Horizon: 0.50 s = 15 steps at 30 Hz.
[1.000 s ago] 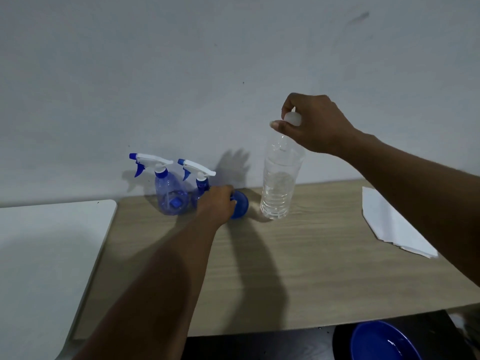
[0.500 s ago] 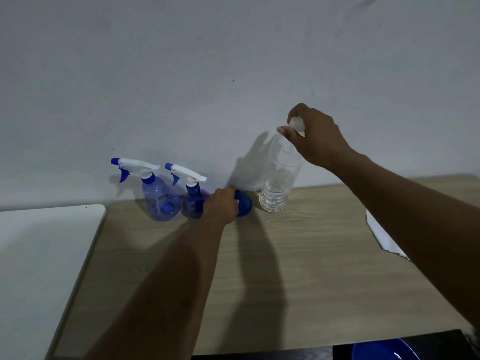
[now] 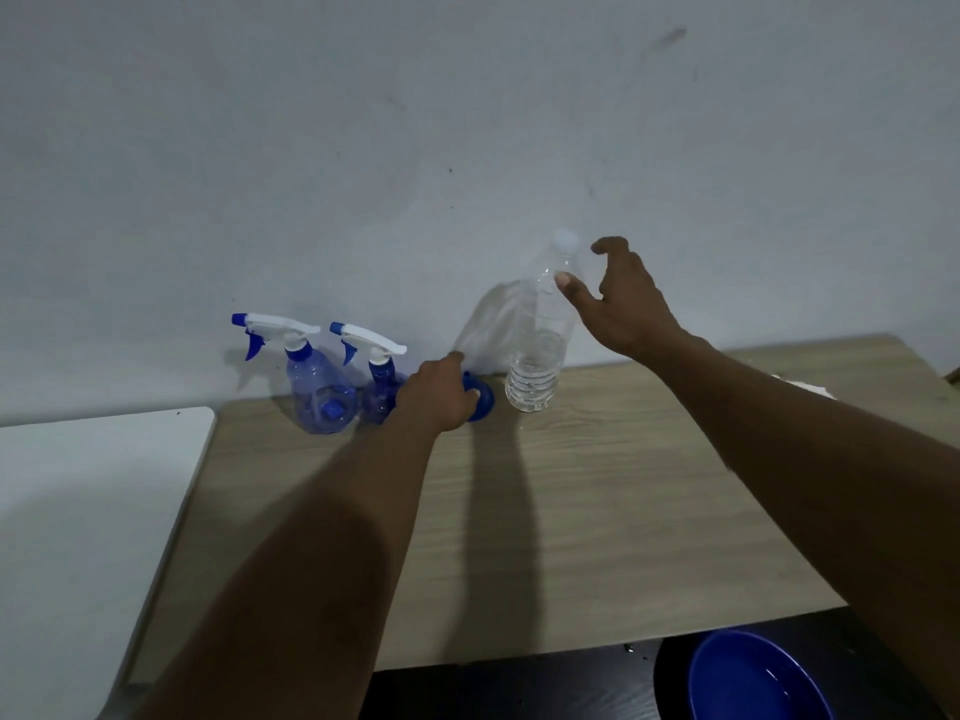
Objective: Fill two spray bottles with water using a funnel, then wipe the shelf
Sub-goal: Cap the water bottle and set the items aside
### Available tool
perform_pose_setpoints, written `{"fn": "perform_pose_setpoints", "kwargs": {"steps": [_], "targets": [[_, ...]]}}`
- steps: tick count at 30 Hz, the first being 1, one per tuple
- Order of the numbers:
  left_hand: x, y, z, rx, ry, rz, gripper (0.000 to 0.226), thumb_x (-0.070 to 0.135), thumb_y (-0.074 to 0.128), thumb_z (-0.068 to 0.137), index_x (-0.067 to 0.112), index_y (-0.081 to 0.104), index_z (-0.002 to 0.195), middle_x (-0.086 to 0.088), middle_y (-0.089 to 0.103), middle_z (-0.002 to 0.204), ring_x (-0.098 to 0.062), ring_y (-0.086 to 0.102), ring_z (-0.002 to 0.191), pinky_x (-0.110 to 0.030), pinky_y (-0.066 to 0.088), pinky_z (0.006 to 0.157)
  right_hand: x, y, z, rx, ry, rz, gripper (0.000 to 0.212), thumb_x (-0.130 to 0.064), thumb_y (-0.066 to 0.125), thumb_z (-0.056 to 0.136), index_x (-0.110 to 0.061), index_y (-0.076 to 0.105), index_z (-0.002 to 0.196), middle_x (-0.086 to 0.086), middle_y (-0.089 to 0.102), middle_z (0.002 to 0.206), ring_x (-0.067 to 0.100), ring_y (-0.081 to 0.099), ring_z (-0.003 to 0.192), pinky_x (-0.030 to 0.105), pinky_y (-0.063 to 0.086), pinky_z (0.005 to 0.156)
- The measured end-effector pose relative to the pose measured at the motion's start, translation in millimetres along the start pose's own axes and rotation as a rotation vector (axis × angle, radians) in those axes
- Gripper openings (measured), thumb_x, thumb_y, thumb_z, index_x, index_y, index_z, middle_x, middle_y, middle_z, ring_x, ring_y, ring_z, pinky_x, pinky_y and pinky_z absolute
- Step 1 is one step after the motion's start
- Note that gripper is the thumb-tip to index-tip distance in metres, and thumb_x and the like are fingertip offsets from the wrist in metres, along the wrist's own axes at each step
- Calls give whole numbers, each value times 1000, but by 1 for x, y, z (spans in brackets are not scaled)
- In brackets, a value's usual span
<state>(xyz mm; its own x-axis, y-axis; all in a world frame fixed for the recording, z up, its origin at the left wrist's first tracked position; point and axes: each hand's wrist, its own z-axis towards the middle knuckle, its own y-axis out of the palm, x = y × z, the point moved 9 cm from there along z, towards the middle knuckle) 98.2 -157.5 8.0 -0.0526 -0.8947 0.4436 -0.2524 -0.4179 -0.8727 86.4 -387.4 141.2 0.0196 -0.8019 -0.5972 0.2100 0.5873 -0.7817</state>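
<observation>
Two blue spray bottles with white trigger heads stand at the back of the wooden shelf [image 3: 597,501] against the wall, one at the left [image 3: 317,387] and one beside it [image 3: 378,381]. My left hand [image 3: 439,394] is closed on the blue funnel [image 3: 480,400], just right of the second bottle. A clear water bottle [image 3: 540,345] with a white cap stands upright right of the funnel. My right hand [image 3: 618,298] hovers beside its neck, fingers spread and off the bottle.
A white surface [image 3: 88,511] adjoins the shelf on the left. A blue bowl [image 3: 753,678] sits below the shelf's front edge at the lower right. A white cloth [image 3: 802,385] peeks out behind my right forearm. The grey wall closes off the back.
My right hand set the water bottle upright near the wall and let go of its cap. My left hand stayed on the funnel.
</observation>
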Motion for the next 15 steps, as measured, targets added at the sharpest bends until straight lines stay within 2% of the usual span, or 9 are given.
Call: {"fn": "perform_pose_setpoints", "kwargs": {"steps": [2, 4, 6, 9, 11, 13, 15], "targets": [[8, -6, -9, -43, 23, -27, 59, 35, 62, 91, 18, 44, 145, -15, 55, 136, -35, 54, 124, -42, 48, 98, 4, -1, -8, -15, 27, -57, 56, -58, 54, 93, -16, 47, 130, 13, 56, 124, 30, 59, 106, 39, 45, 89], [17, -10, -20, -106, 37, -17, 55, 36, 64, 89, 19, 51, 140, -13, 57, 133, -31, 55, 121, -38, 48, 98, 6, 4, -17, -106, 52, -145, 44, -52, 59, 92, -17, 55, 119, 10, 64, 113, 28, 60, 106, 37, 46, 87], [26, -14, -32, -185, 49, 25, 56, 38, 66, 88, 18, 53, 139, -12, 54, 137, -29, 52, 123, -36, 46, 99, 4, 18, -31, -313, 86, -256, 45, -47, 62, 92, -17, 56, 125, 8, 63, 122, 27, 59, 107, 35, 49, 84], [39, -22, -51, -257, 79, 93, 50, 38, 67, 91, 13, 59, 134, -11, 54, 137, -29, 52, 123, -32, 43, 96, -3, 35, -64, -599, 156, -377, 59, -41, 64, 93, -17, 45, 144, 6, 49, 142, 26, 56, 95, 37, 57, 79], [47, -29, -58, -268, 98, 113, 46, 36, 66, 92, 12, 61, 132, -11, 55, 137, -28, 53, 122, -30, 42, 93, -10, 39, -74, -622, 160, -385, 63, -38, 65, 93, -19, 41, 148, 4, 42, 151, 28, 57, 111, 39, 56, 90], [54, -38, -65, -271, 117, 115, 48, 38, 67, 92, 13, 60, 133, -10, 54, 139, -28, 53, 123, -29, 41, 92, -19, 38, -77, -590, 126, -383, 64, -37, 65, 93, -20, 40, 149, 4, 39, 155, 27, 49, 131, 39, 48, 103], [59, -47, -69, -271, 128, 102, 56, 41, 68, 91, 16, 55, 140, -10, 51, 143, -28, 52, 126, -34, 42, 99, -27, 33, -78, -566, 115, -372, 63, -36, 64, 93, -20, 40, 149, 3, 41, 154, 26, 46, 136, 36, 40, 109]]}}
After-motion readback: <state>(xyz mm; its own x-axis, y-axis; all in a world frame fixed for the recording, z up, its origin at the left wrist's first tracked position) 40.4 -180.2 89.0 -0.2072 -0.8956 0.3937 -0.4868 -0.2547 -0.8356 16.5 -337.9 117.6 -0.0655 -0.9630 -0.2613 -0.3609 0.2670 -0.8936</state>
